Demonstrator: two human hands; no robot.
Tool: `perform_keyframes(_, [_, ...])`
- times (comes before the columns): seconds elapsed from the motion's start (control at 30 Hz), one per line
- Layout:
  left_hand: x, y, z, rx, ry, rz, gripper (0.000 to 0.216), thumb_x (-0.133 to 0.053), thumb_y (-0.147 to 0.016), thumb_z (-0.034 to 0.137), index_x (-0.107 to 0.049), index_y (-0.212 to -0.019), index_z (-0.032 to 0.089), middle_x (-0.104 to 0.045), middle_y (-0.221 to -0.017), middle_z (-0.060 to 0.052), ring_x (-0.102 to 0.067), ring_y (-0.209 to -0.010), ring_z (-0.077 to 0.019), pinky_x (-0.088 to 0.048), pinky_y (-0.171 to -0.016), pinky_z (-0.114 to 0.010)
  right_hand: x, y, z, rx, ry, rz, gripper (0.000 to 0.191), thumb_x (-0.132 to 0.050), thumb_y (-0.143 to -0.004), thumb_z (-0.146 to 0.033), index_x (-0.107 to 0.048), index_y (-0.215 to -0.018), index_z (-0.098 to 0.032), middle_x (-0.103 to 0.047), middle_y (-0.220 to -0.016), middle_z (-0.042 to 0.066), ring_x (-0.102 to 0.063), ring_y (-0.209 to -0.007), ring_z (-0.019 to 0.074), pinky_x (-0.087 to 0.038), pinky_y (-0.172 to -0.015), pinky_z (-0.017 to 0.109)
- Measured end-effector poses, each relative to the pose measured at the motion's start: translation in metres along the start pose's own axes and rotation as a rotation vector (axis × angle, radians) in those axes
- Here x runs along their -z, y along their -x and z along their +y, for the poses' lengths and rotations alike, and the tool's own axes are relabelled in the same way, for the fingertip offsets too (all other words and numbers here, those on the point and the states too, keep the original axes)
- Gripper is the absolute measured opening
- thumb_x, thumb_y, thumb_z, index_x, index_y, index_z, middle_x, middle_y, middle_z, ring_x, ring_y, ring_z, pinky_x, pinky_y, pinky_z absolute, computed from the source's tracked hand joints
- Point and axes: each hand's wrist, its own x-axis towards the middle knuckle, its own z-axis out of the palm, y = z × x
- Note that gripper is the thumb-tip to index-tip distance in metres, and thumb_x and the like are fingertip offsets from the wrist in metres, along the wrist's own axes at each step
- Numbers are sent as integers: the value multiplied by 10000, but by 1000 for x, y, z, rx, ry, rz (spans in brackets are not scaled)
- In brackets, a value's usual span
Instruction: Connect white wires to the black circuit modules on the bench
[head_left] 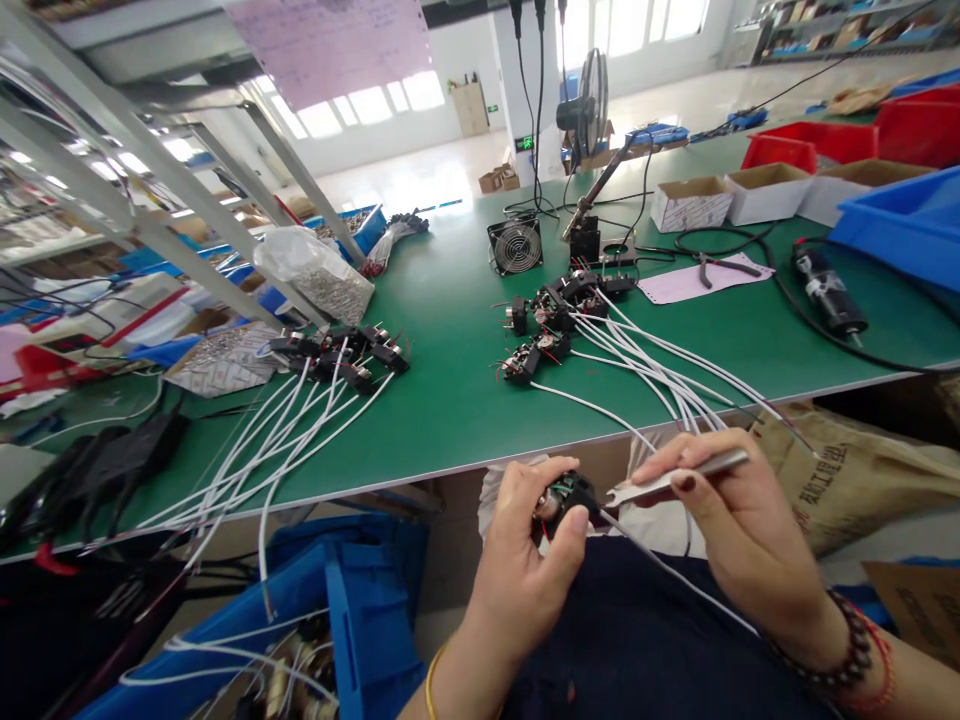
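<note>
My left hand (529, 550) is closed around a small black switch part (564, 497) with thin red and green wires and a white lead trailing off to the right over my lap. My right hand (739, 520) pinches metal tweezers (675, 478), whose tips touch the black part. Both hands are below the front edge of the green table (450, 400). On the table lie two groups of similar black parts with white leads, one group (559, 320) at centre right and another (341, 355) at centre left.
A small black fan (515, 246), a soldering iron stand (589, 225), pliers on pink paper (712, 268) and a black motor-like tool (829, 290) lie further back. Cardboard boxes (690, 203), red and blue bins (900, 215) stand right. A blue bin (360, 600) sits below left. A parts bag (315, 270) rests left.
</note>
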Motion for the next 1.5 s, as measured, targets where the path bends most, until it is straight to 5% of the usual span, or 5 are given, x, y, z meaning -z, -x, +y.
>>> perform_keyframes(0.17, [-3,1,-1,21,-68,31,327,-624,-1015,371,-676,-1321,270,-633,-1135,-61,-629,-1031,-242,-490,-924,-365,-1,16,-3,360,332,-162,134,-630,-1118,-189,-582,-1214,-270,-768,-1179,72,-773,-1052,208,-637,-923,311])
perform_keyframes(0.4, [-3,5,-4,-110,110,-67,355,-580,-1051,457,-662,-1359,299,-649,-1159,-49,-618,-1067,-240,-484,-938,-359,-3,-8,12,-563,-467,-166,373,-806,-1010,-520,-611,-953,-207,-759,-872,20,-767,-689,145,-650,-613,188])
perform_keyframes(0.6, [-2,5,1,-28,90,-34,325,-583,-1059,426,-671,-1345,298,-642,-1147,-45,-616,-1036,-227,-472,-915,-346,-5,1,-2,-190,-282,-17,194,-728,-1093,-404,-670,-1034,-228,-751,-977,16,-775,-864,149,-691,-786,237])
perform_keyframes(1.07, [1,0,-3,-188,205,-111,463,-573,-1041,620,-689,-1326,274,-670,-1119,-64,-624,-1040,-250,-492,-950,-383,-8,-9,25,-820,-846,-209,417,-974,-867,-424,-650,-927,-168,-756,-872,0,-756,-649,96,-638,-628,121])
perform_keyframes(1.5, [-4,2,-1,58,-98,55,318,-628,-1003,411,-703,-1280,274,-691,-1143,-58,-676,-1061,-251,-537,-937,-380,-3,17,-6,442,494,-191,113,-553,-1130,-181,-531,-1219,-247,-764,-1110,109,-788,-970,232,-666,-821,329])
